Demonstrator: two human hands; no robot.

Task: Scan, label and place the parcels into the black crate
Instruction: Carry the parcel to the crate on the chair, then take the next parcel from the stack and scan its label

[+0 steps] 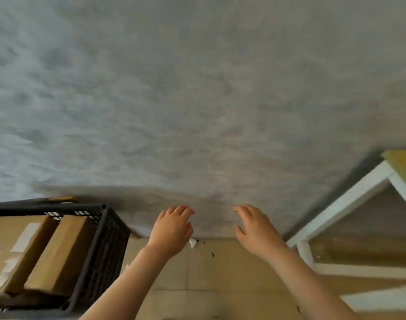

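While two brown parcels [35, 252] already sit in the black crate [100, 257] at lower left, the left hand [172, 229] and right hand [255, 229] hover empty, fingers loosely spread, at lower centre. Likely between parcels; next requires fetching another.

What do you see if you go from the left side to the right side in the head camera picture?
Cardboard parcels in the black crate → left hand, holding nothing → right hand, also holding nothing → white frame at the far right.
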